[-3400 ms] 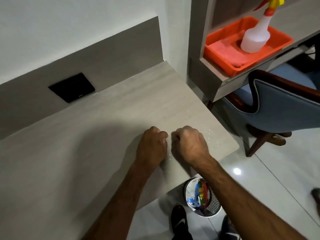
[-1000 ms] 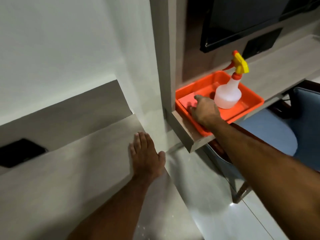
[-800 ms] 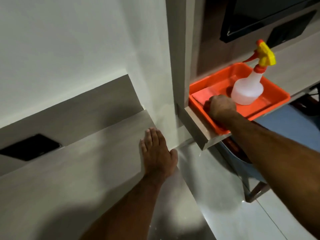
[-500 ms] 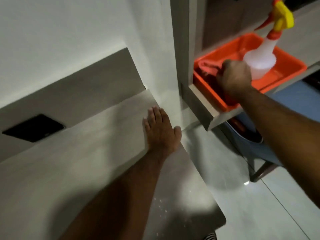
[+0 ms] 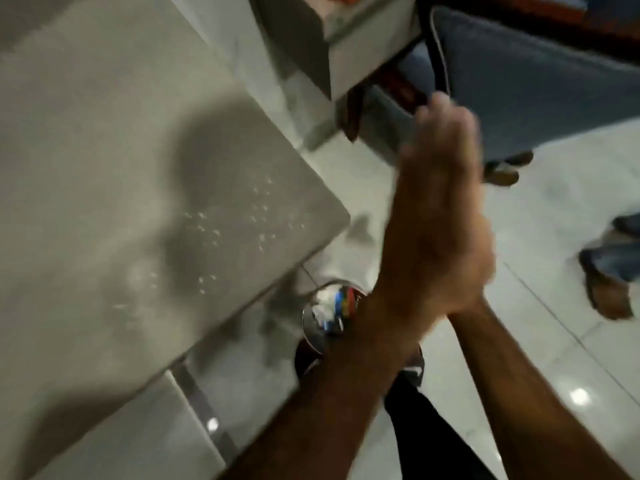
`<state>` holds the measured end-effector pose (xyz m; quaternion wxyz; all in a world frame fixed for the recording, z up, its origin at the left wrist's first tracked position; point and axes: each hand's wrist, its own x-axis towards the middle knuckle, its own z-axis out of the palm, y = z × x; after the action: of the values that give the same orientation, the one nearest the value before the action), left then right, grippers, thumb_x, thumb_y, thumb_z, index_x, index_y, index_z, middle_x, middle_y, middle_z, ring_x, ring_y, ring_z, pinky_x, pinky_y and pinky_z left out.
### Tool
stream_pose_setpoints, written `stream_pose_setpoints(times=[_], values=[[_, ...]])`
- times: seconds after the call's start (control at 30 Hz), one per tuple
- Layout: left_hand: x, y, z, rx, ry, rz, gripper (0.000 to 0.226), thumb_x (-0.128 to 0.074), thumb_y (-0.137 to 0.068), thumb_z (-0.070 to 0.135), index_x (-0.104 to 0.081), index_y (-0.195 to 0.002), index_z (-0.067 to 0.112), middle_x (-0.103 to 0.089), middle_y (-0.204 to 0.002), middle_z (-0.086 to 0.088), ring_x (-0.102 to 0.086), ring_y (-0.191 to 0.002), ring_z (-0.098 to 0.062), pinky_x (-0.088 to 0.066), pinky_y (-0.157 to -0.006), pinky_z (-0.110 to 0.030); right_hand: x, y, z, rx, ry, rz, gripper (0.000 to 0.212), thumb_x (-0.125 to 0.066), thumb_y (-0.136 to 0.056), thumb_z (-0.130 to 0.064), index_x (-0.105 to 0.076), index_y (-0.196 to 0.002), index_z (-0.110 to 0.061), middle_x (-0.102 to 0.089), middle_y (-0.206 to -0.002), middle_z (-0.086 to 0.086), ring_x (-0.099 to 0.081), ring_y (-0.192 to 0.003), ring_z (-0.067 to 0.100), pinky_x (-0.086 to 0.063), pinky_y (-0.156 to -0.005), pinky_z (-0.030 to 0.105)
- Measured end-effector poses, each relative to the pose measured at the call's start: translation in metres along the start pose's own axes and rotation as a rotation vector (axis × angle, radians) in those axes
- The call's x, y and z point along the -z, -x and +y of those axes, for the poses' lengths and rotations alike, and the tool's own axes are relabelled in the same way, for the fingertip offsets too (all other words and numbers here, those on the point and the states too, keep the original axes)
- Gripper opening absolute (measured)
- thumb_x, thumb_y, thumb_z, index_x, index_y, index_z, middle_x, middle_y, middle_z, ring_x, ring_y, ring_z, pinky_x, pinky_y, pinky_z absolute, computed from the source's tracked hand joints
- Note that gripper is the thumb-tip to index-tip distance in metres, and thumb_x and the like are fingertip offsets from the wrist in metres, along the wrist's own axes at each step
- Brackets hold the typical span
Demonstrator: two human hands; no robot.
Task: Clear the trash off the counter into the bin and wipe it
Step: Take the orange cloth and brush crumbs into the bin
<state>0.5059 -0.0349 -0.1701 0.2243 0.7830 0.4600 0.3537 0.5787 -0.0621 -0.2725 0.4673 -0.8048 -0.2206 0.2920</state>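
My left hand (image 5: 433,220) and my right hand (image 5: 483,244) are pressed flat together, palm to palm, fingers straight and pointing up. They hover past the counter's corner, right above the round metal bin (image 5: 311,329) on the floor. Motion blurs both hands. I see nothing between them, and the left hand covers most of the right. Colourful wrappers and white paper (image 5: 337,301) lie inside the bin. The pale counter (image 5: 104,150) fills the left side, with small white specks or droplets (image 5: 242,220) scattered near its corner.
A blue upholstered chair (image 5: 536,91) with a dark wooden frame stands at the upper right, beside the grey shelf unit (image 5: 349,46). Another person's shoes (image 5: 609,292) are on the glossy tiled floor at the right edge. My black trouser leg (image 5: 433,438) is below the bin.
My right hand has left the orange tray and my left hand has lifted off the counter; both now meet over the bin. The view has swung down, and the pink cloth is out of sight.
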Motion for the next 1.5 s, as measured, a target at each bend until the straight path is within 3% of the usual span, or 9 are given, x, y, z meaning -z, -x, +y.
stream_pose_setpoints(times=[0.13,0.4,0.53,0.63,0.87,0.97,1.2,1.33,1.5], values=[[-0.078,0.135,-0.037,0.182,-0.052,-0.389,0.079,-0.043,-0.082,0.010,-0.007,-0.152,0.008,-0.009,-0.163,-0.019,0.000,-0.152,-0.024,-0.008,-0.126,-0.039,0.014,0.006,0.138,-0.293,0.241,-0.175,0.033,-0.075,-0.068,-0.041,-0.068,-0.088,-0.016,-0.071,-0.081,0.000,-0.067,-0.074,0.020,-0.058,-0.070,0.038],[-0.145,0.335,-0.253,1.200,-0.444,-0.375,0.088,-0.058,-0.089,0.029,-0.009,-0.148,-0.015,-0.015,-0.156,-0.035,-0.016,-0.148,-0.042,-0.015,-0.123,-0.045,-0.029,0.024,0.308,-0.285,0.448,-0.437,0.027,-0.062,-0.078,-0.025,-0.062,-0.104,-0.017,-0.069,-0.092,0.002,-0.066,-0.084,0.025,-0.052,-0.071,0.031],[-0.143,0.346,-0.298,1.897,0.267,-0.114,0.056,-0.058,-0.093,0.018,-0.037,-0.140,-0.004,-0.046,-0.146,-0.024,-0.055,-0.123,-0.039,-0.053,-0.091,-0.045,-0.056,0.035,0.316,-0.160,0.471,-0.578,0.036,-0.058,-0.084,-0.017,-0.058,-0.120,-0.017,-0.072,-0.104,0.009,-0.068,-0.091,0.032,-0.054,-0.075,0.034],[-0.143,0.336,-0.291,1.845,0.597,-0.061,0.038,-0.045,-0.090,-0.006,-0.055,-0.127,-0.003,-0.063,-0.126,-0.026,-0.067,-0.096,-0.040,-0.062,-0.057,-0.039,-0.060,0.031,0.311,-0.158,0.477,-0.648,0.051,-0.066,-0.081,-0.018,-0.055,-0.131,-0.024,-0.070,-0.108,0.002,-0.065,-0.100,0.027,-0.048,-0.079,0.029],[-0.058,0.287,-0.193,1.713,0.722,-0.084,0.029,-0.039,-0.089,0.002,-0.064,-0.101,0.013,-0.079,-0.074,-0.008,-0.076,-0.073,-0.032,-0.064,-0.066,-0.043,-0.002,0.044,0.197,-0.080,0.462,-0.602,0.041,-0.065,-0.081,-0.037,-0.062,-0.122,-0.035,-0.075,-0.109,-0.002,-0.068,-0.098,0.025,-0.050,-0.083,0.029],[0.000,0.262,-0.134,1.709,0.739,-0.101,0.028,-0.037,-0.097,0.016,-0.065,-0.096,0.016,-0.080,-0.076,-0.006,-0.076,-0.071,-0.029,-0.062,-0.074,-0.041,0.029,0.062,0.119,-0.016,0.430,-0.616,0.043,-0.067,-0.082,-0.024,-0.063,-0.122,-0.037,-0.075,-0.107,-0.008,-0.069,-0.097,0.018,-0.052,-0.084,0.028],[0.113,0.190,-0.045,1.762,1.020,0.040,0.028,-0.042,-0.097,0.007,-0.060,-0.116,-0.006,-0.070,-0.104,-0.023,-0.068,-0.079,-0.035,-0.058,-0.041,-0.029,0.067,0.107,-0.069,0.016,0.244,-0.637,0.029,-0.068,-0.069,-0.033,-0.068,-0.096,-0.044,-0.074,-0.092,-0.016,-0.070,-0.090,0.010,-0.056,-0.084,0.032],[0.151,0.159,-0.016,1.699,1.060,0.048,0.035,-0.044,-0.095,0.003,-0.059,-0.126,-0.005,-0.064,-0.119,-0.028,-0.065,-0.067,-0.033,-0.049,-0.029,-0.022,0.068,0.114,-0.128,-0.010,0.157,-0.618,0.042,-0.062,-0.084,0.003,-0.068,-0.112,-0.028,-0.075,-0.094,-0.005,-0.070,-0.080,0.013,-0.059,-0.065,0.025],[0.163,0.158,0.002,1.732,1.083,0.099,0.029,-0.054,-0.092,0.001,-0.064,-0.119,0.002,-0.064,-0.107,-0.023,-0.065,-0.076,-0.038,-0.054,-0.034,-0.027,0.042,0.111,-0.197,0.271,0.158,-0.411,0.044,-0.060,-0.089,-0.008,-0.060,-0.123,-0.036,-0.071,-0.087,-0.014,-0.067,-0.070,-0.001,-0.048,-0.052,0.011]])
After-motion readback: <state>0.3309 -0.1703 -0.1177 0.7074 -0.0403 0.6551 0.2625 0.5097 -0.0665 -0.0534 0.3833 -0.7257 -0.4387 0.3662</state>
